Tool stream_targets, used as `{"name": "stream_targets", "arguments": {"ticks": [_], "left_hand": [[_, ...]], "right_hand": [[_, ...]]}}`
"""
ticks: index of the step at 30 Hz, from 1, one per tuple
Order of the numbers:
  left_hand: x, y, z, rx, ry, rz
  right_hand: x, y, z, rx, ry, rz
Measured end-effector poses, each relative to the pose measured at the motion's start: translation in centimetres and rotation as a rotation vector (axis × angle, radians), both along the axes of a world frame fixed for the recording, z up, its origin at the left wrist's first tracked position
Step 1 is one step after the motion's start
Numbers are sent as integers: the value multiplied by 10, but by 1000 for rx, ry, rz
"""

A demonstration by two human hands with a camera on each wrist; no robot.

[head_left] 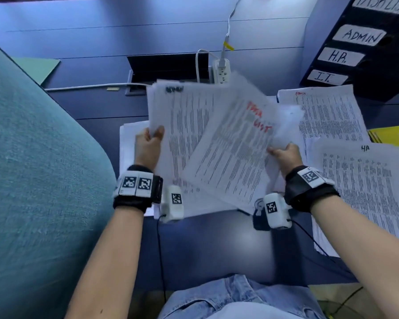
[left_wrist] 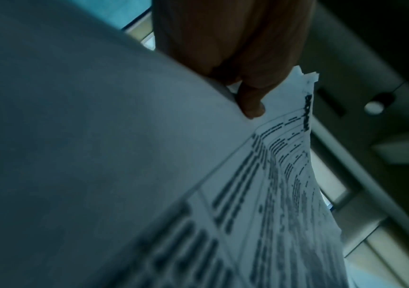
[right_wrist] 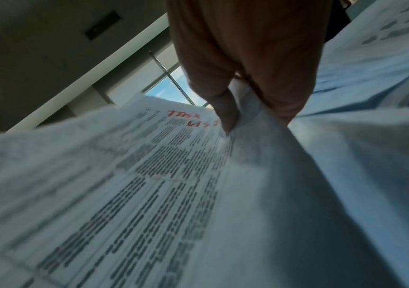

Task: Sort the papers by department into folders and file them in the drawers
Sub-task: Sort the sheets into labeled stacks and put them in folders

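My left hand (head_left: 150,140) grips the left edge of a stack of printed papers (head_left: 182,134) held above the desk; its thumb (left_wrist: 251,105) lies on the top sheet (left_wrist: 285,185). My right hand (head_left: 283,153) pinches the right edge of a single sheet (head_left: 230,153) headed "TASK LIST" in red, tilted over that stack; the same sheet (right_wrist: 149,165) fills the right wrist view under my thumb (right_wrist: 225,111). Sorted piles lie to the right: one marked ADMIN (head_left: 327,113), one marked HR (head_left: 364,192). Black drawers (head_left: 364,49) labelled ADMIN, H.R. and I.T. stand at the far right.
A yellow folder (head_left: 392,134) lies at the right edge, a green folder (head_left: 38,66) at the far left. A white power strip (head_left: 221,71) with cables sits by an open cable hatch (head_left: 166,65). A teal chair back (head_left: 39,169) fills the left. More papers (head_left: 131,139) lie under my hands.
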State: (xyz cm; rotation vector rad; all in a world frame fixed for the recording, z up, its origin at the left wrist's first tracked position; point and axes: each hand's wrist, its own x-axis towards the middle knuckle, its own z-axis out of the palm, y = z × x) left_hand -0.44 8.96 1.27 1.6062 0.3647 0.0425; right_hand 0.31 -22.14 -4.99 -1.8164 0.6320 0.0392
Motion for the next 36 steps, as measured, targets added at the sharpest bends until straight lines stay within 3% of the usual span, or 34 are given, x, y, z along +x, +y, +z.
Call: {"name": "stream_targets", "arguments": {"ticks": [4,9,13,20,24,30,36], "left_hand": [[21,16,53,45,-293,87],[30,25,77,-212,-367,99],[24,17,59,-246,-264,-10],[5,-12,0,-154,125,-94],[-4,-26,-26,-100,287,-145],[-12,-34,-44,-27,425,-226],[-17,-36,-43,-97,434,-258]], "right_hand": [[16,-21,14,-178,43,-36],[31,-30,25,-430,137,5],[39,-29,24,-403,132,52],[48,-31,3,-253,151,91],[41,-22,17,-206,172,50],[28,-22,13,-305,115,160],[30,-17,34,-516,137,176]]}}
